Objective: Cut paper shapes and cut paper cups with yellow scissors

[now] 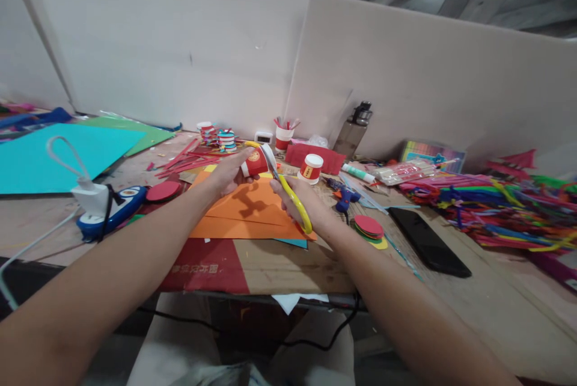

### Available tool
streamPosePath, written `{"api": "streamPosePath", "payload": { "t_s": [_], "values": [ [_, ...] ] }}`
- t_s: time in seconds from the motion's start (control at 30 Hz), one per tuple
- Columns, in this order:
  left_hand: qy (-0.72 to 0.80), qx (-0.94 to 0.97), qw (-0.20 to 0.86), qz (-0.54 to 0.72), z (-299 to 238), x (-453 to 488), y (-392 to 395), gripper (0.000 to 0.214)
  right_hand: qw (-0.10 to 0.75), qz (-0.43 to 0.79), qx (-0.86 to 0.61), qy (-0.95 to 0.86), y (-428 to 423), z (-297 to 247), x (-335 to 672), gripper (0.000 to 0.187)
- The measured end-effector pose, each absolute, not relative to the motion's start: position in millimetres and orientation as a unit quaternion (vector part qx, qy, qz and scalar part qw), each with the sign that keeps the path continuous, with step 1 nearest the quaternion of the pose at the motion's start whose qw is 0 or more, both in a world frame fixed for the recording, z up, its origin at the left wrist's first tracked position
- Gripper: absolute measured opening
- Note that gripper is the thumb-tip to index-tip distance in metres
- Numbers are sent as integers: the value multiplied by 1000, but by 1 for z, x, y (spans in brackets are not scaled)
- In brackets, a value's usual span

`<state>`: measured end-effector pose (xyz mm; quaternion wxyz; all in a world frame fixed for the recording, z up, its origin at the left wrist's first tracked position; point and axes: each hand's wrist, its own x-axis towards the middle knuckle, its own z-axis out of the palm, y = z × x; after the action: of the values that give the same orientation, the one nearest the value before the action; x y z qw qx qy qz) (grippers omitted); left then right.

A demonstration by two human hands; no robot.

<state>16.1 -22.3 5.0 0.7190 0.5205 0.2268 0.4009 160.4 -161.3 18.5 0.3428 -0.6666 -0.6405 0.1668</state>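
Observation:
My left hand (231,173) is wrapped round a small red and white paper cup (255,162), held tilted above the orange paper (220,229). In my right hand (303,196) is a pair of scissors with yellow handles (301,208). The blades reach up to the white rim of the cup; whether they bite into it I cannot tell. A yellow curved piece (252,144) shows behind the cup, its kind unclear. Another red and white paper cup (312,166) stands just beyond my right hand.
At right lie a black phone (428,242), a blue glue gun (345,198), round paper discs (368,225) and many colourful pipe cleaners (487,205). A white plug (91,195) and blue sheets (67,157) are at left. A bottle (354,133) stands by the white partition (180,43).

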Motion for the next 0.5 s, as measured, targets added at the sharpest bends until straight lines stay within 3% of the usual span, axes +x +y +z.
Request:
{"api": "streamPosePath", "payload": {
  "t_s": [0.37, 0.5],
  "values": [
    [229, 523, 711, 411, 3, 16, -22, 30, 344, 208, -671, -623, -155, 6, 163, 44],
    [272, 482, 748, 367, 7, 13, -22, 44, 337, 186, -674, -631, -156, 8, 161, 43]
  ]
}}
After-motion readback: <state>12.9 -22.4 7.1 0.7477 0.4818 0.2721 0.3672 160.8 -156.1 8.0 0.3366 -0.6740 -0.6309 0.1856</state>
